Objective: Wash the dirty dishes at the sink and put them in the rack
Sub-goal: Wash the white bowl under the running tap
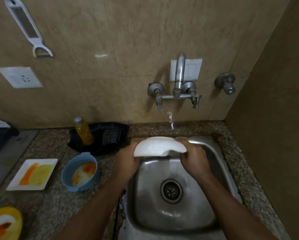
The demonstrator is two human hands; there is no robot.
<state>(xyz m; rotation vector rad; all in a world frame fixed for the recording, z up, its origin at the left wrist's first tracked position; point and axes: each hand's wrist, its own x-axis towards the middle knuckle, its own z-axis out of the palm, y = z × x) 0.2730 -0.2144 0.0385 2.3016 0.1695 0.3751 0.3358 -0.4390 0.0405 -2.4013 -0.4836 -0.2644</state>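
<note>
Head view. Near: steel sink (pixel 162 213) w/ drain. Above its far rim, left hand (pixel 127 161) & right hand (pixel 193 159) each curl fingers round opposite ends of a white dish (pixel 156 147), held tilted under the water stream from the wall tap (pixel 179 80). Left on counter: blue bowl (pixel 80 171), white plate (pixel 32 174), both soiled orange. Farther: soap bottle (pixel 83 131) in dark tray.

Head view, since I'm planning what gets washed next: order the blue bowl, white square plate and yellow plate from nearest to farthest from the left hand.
From the left hand, holding the white dish:
1. Blue bowl, just left on the counter.
2. White square plate, farther left.
3. Yellow plate, bottom-left corner.
</note>
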